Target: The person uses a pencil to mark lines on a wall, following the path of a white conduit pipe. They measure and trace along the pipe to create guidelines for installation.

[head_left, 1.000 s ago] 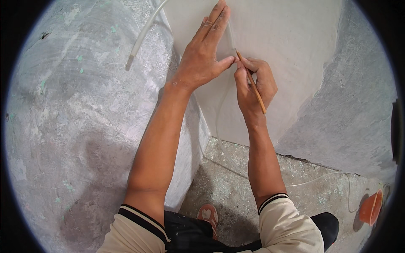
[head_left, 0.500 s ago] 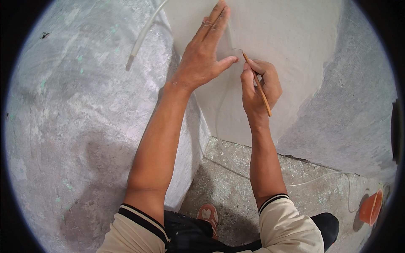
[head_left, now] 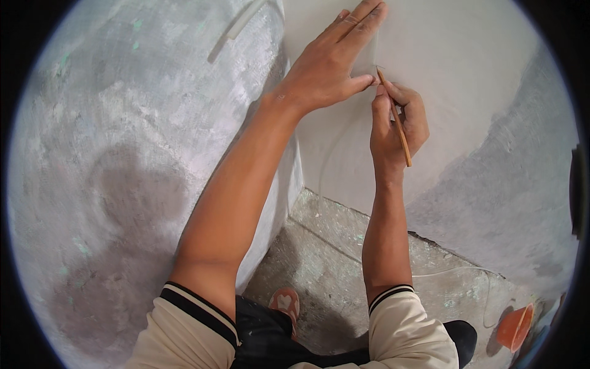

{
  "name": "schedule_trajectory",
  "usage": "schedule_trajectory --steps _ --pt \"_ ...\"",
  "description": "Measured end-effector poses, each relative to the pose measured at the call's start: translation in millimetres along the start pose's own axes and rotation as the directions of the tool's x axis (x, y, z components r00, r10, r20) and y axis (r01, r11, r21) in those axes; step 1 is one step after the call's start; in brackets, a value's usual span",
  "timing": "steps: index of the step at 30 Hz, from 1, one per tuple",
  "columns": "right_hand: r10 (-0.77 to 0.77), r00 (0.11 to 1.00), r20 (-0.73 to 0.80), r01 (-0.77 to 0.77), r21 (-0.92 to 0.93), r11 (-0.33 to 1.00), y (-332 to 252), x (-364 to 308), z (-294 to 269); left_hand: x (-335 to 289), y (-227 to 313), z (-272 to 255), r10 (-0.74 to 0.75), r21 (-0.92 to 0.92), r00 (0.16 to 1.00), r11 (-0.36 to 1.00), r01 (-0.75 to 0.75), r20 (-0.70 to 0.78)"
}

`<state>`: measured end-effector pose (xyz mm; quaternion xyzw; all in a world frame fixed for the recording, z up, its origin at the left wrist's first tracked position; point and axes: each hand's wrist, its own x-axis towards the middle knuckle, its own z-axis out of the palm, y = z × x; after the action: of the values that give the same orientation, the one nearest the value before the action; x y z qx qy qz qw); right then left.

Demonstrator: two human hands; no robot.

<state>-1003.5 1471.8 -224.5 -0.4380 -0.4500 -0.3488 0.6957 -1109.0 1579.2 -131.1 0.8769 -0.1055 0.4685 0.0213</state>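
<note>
My left hand (head_left: 329, 64) lies along the pale, smooth part of the wall (head_left: 455, 67), fingers stretched up and to the right, thumb pointing toward the pencil. Beside its fingers a clear thin hose (head_left: 321, 166) runs down the wall to the floor. Just right of that thumb, my right hand (head_left: 399, 123) grips a slim brown wooden pencil (head_left: 398, 126). Its pointed end is at the wall near the hose, with a short thin dark line by it. The rear end sticks out below my right hand.
A rough grey wall (head_left: 141, 104) meets the pale one in a corner. A whitish tube end (head_left: 246, 18) lies against it at the top. Over the speckled concrete floor (head_left: 326, 246) the hose runs toward an orange bucket (head_left: 515, 327). My foot in a sandal (head_left: 284, 304) stands below.
My view has shifted, so hands, pencil and walls sit differently in it. Both hands keep their poses, and the pencil tip remains near the hose.
</note>
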Motion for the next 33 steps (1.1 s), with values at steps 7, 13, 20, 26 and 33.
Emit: schedule_trajectory --steps 7,13,20,26,33 --pt "0.006 1.0 0.003 -0.006 -0.022 1.0 -5 2 1 1 -3 2 0.0 0.05 1.0 0.999 -0.001 0.021" --pt "-0.015 1.0 -0.006 0.015 -0.016 1.0 -3 2 1 1 -3 6 -0.011 -0.013 1.0 1.0 0.011 0.011" --pt "-0.003 1.0 -0.021 0.003 -0.023 1.0 -2 1 2 3 -2 6 0.035 0.022 0.999 0.999 -0.034 -0.018" --pt "-0.012 1.0 -0.026 0.011 -0.036 0.999 -3 1 -6 2 -19 7 0.203 0.41 0.979 0.895 -0.175 -0.027" --pt "-0.035 0.999 -0.02 0.035 -0.001 0.999 0 2 1 2 0 2 -0.003 0.012 1.0 1.0 0.003 0.015"
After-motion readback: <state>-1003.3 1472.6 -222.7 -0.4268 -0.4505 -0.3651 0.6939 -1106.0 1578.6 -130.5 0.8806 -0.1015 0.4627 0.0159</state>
